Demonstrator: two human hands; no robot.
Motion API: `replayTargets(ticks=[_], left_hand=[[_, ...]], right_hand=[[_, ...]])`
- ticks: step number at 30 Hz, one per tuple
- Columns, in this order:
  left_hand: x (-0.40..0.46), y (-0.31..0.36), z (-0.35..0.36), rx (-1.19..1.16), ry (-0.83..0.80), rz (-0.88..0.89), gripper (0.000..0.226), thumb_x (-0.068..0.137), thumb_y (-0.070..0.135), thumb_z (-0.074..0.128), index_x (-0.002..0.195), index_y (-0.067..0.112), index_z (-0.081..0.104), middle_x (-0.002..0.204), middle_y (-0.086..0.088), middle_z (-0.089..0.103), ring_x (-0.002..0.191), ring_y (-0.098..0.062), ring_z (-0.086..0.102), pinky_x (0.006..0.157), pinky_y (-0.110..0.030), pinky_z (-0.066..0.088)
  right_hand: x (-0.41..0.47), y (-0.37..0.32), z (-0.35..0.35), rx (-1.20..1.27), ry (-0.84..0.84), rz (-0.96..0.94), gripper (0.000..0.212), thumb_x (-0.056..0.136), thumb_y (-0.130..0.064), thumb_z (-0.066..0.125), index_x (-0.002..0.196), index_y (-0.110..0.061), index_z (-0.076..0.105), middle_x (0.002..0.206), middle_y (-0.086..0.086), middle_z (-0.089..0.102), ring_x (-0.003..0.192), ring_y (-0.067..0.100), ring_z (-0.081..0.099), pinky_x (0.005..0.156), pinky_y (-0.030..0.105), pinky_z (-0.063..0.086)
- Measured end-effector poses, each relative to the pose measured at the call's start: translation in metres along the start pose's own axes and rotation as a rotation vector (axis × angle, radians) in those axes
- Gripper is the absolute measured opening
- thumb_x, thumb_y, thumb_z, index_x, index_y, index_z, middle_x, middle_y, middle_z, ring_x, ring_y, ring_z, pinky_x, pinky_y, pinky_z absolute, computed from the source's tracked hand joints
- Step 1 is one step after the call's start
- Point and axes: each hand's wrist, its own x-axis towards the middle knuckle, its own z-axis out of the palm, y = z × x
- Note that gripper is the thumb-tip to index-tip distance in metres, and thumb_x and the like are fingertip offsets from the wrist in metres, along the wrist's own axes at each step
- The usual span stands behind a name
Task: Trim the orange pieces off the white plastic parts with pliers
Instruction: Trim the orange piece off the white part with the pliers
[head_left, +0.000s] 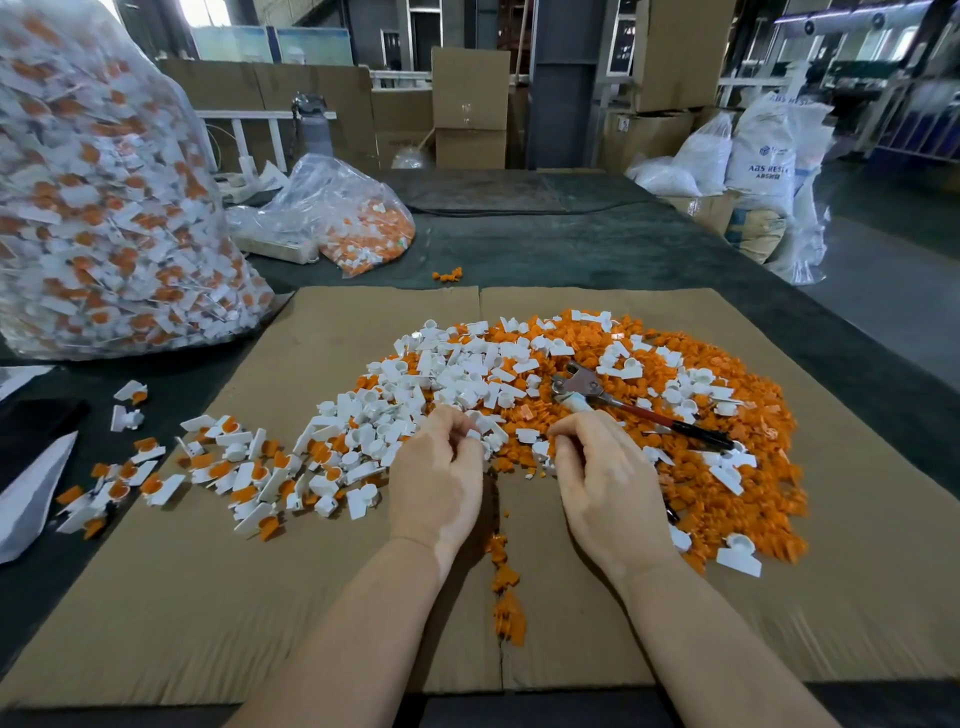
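— What's on the cardboard sheet (156, 597)?
— A heap of orange pieces (727, 467) and white parts (457, 374), pliers (613, 400) lying on top, unheld (red handles toward the right).
— And the 2 hands?
— Left hand (441, 478) curls its fingers round small white parts; right hand (602, 483) curls too, but what it grips I cannot tell.

Both hands, left (436, 488) and right (605, 493), curl over white parts (447, 374) on cardboard (156, 597); pliers (623, 402) lie on orange pieces (727, 499).
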Motion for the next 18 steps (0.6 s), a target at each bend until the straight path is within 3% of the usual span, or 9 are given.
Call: replayTargets(ticks=[6, 11, 15, 18], left_hand=[[0.0022, 0.0012, 0.0014, 0.096, -0.144, 0.068, 0.008, 0.093, 0.023, 0.055, 0.088, 0.03, 0.054, 0.076, 0.017, 0.057, 0.073, 0.002, 0.052, 0.062, -0.002, 0.035], [0.0045, -0.0011, 0.0008, 0.023, -0.165, 0.04, 0.006, 0.092, 0.021, 0.058, 0.091, 0.027, 0.059, 0.078, 0.013, 0.066, 0.08, -0.003, 0.061, 0.063, -0.003, 0.037], [0.0052, -0.0014, -0.0004, -0.031, -0.189, 0.016, 0.007, 0.09, 0.022, 0.06, 0.097, 0.022, 0.062, 0.077, 0.009, 0.069, 0.079, -0.005, 0.063, 0.068, -0.012, 0.041], [0.0044, -0.0003, -0.001, -0.049, -0.199, 0.008, 0.008, 0.09, 0.021, 0.061, 0.097, 0.021, 0.063, 0.077, 0.007, 0.07, 0.079, -0.007, 0.064, 0.072, -0.02, 0.044]], right_hand=[[0.0006, 0.0009, 0.0006, 0.013, 0.013, 0.034, 0.008, 0.09, -0.002, 0.056, 0.09, -0.004, 0.063, 0.083, 0.003, 0.062, 0.077, 0.013, 0.057, 0.068, 0.021, 0.046], [0.0013, 0.0026, -0.0007, 0.107, -0.021, 0.095, 0.011, 0.088, -0.004, 0.06, 0.097, -0.005, 0.067, 0.087, 0.001, 0.066, 0.081, 0.011, 0.06, 0.074, 0.02, 0.049], [0.0013, 0.0014, -0.0016, 0.224, -0.035, 0.172, 0.01, 0.087, -0.009, 0.063, 0.094, -0.014, 0.067, 0.081, -0.01, 0.064, 0.076, 0.003, 0.062, 0.071, 0.012, 0.049], [0.0011, 0.0008, -0.0017, 0.217, -0.061, 0.176, 0.007, 0.087, -0.012, 0.063, 0.091, -0.017, 0.066, 0.077, -0.013, 0.062, 0.074, 0.002, 0.06, 0.068, 0.015, 0.05]])
